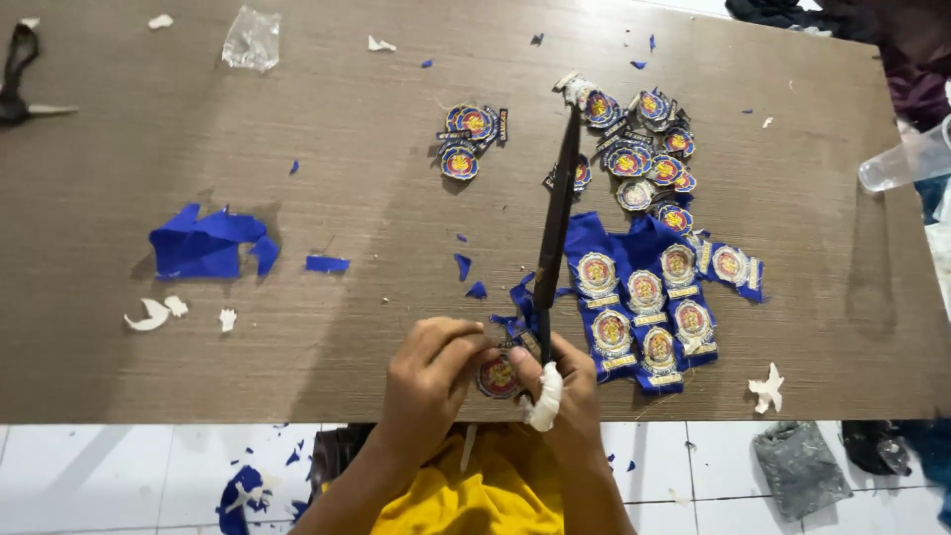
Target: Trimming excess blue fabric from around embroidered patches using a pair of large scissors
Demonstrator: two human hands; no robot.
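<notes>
the left hand [428,369] pinched a round badge [497,376] at the worktop [327,327] edge. the right hand [565,386], one finger bandaged, gripped a long dark tool [555,233] pointing away. just beyond it lay blue cloth [644,292] with uncut badges; cut badges [644,149] sat farther off.

"What were the hands doing?"

"The left hand [431,369] and the right hand [565,381] pinched a round badge [496,375] between them at the near edge of the brown table [198,337]. The right hand also held a long black tool [555,233] pointing away. One finger had a white wrap [546,398]."

"What else lay there?"

"A blue cloth sheet of badges [649,307], a pile of cut badges [639,149], and blue scraps [206,244]."
</notes>
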